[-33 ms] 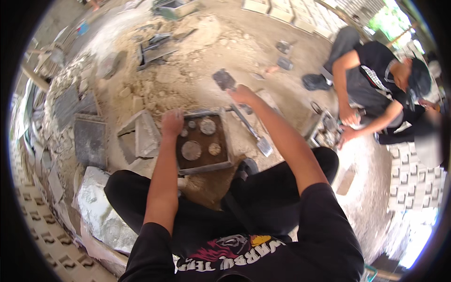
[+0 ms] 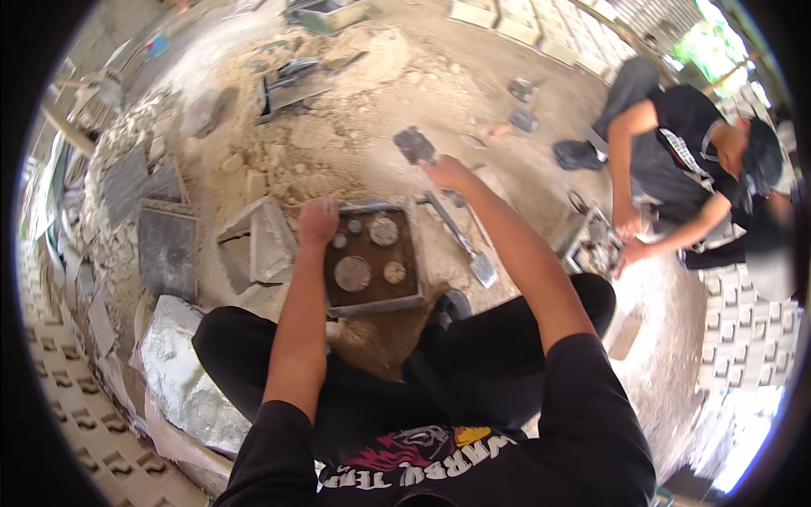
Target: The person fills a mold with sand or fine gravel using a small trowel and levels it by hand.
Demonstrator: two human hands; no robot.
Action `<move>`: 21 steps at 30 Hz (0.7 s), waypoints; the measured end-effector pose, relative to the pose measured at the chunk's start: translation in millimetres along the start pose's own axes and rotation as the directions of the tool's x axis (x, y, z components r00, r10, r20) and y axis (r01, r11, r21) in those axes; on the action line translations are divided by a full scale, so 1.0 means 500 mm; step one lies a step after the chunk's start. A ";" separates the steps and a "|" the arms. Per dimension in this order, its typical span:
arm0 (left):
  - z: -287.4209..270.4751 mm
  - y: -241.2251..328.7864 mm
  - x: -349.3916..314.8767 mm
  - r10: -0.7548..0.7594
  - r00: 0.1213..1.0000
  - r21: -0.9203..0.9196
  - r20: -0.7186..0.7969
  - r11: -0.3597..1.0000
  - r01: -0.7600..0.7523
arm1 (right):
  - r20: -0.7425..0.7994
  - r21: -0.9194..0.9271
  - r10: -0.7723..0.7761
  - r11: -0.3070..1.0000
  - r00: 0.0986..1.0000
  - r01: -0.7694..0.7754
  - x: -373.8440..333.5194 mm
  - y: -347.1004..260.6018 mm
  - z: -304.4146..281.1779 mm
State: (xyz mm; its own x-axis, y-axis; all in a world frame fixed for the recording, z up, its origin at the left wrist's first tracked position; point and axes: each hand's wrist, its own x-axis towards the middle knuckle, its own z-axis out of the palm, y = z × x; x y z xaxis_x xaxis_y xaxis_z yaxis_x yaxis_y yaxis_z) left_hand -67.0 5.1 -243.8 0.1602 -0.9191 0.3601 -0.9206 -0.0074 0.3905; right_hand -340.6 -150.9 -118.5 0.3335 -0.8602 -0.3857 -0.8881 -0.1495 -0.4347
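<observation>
In front of my folded legs lies a square moulding box (image 2: 418, 253) packed with dark brown sand. Several pale round discs of differing size, the largest being a grey disc (image 2: 352, 275), are set in the sand. My left hand (image 2: 318, 221) is closed at the box's far left corner, its fingers curled by the rim. Beyond the far right corner, my right hand (image 2: 445, 173) is closed on a dark, flat, square-bladed tool (image 2: 414, 145); the grip hides its handle. Between the box and my right forearm, a small metal shovel (image 2: 463, 240) rests on the ground.
At right, a seated person (image 2: 676, 152) works with both hands over a metal box (image 2: 591, 245). Left of my box stand a broken pale block (image 2: 266, 241) and a dark slab (image 2: 167, 251). A whitish sack (image 2: 182, 372) lies by my left knee. Loose sand (image 2: 372, 63) covers the ground ahead.
The whole scene sits slightly farther right in view. Both hands keep nearly the same places relative to the moulding box.
</observation>
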 end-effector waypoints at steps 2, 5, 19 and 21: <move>-0.012 0.003 0.006 -0.113 0.993 -0.075 0.037 0.990 0.116 | 0.052 -0.002 0.016 1.000 0.999 -0.016 0.042 0.002 0.004; -0.028 0.031 0.015 -0.205 0.972 -0.112 0.112 0.970 0.217 | 0.105 -0.032 0.036 0.999 0.994 -0.033 0.135 0.029 0.042; -0.046 0.026 0.001 -0.279 0.958 -0.162 0.065 0.944 0.286 | -0.043 0.107 -0.139 0.984 0.989 0.143 0.509 -0.239 0.289; -0.042 0.041 0.021 -0.276 0.956 -0.198 0.102 0.936 0.291 | -0.246 0.101 -0.193 0.969 0.950 0.223 0.500 -0.187 0.290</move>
State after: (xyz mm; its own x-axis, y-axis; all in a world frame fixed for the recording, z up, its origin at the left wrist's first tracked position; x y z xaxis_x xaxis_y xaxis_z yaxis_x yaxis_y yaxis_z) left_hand -76.9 3.8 -214.1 0.3703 -0.9167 0.1500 -0.7446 -0.1964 0.6380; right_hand -128.3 -281.3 -291.9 0.4105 -0.9082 -0.0816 -0.7546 -0.2881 -0.5895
